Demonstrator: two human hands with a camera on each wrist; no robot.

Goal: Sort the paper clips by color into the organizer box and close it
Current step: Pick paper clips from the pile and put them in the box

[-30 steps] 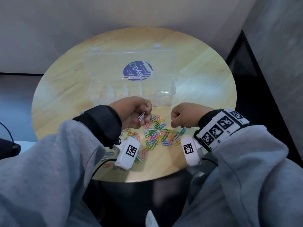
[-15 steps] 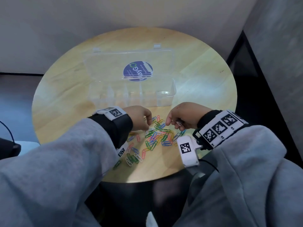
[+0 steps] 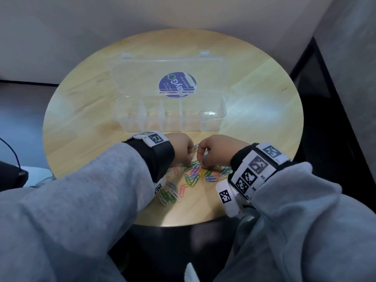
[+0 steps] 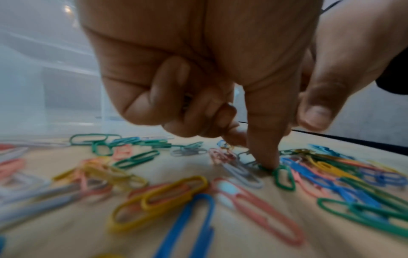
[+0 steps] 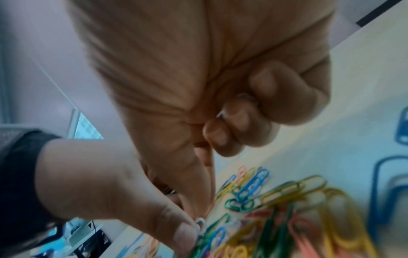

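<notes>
A pile of coloured paper clips (image 3: 195, 176) lies on the round wooden table (image 3: 254, 102), just in front of the clear organizer box (image 3: 171, 119), whose lid (image 3: 142, 76) lies open behind it. Both hands work the far edge of the pile, almost touching. My left hand (image 3: 188, 158) has three fingers curled over whitish clips while one straight finger presses on the pile beside a green clip (image 4: 283, 178). My right hand (image 3: 201, 159) is curled too, a white clip (image 5: 244, 96) peeking from its fingers. The box compartments look empty.
A few loose clips (image 3: 169, 195) lie nearer the table's front edge, under my left wrist. A blue round sticker (image 3: 177, 86) sits on the lid. A dark device with a cable (image 3: 12, 176) is off the table at far left.
My left hand turned palm down and dropped from showing white clips onto the pile. My right hand slid left toward it; both now meet at the pile's far edge.
</notes>
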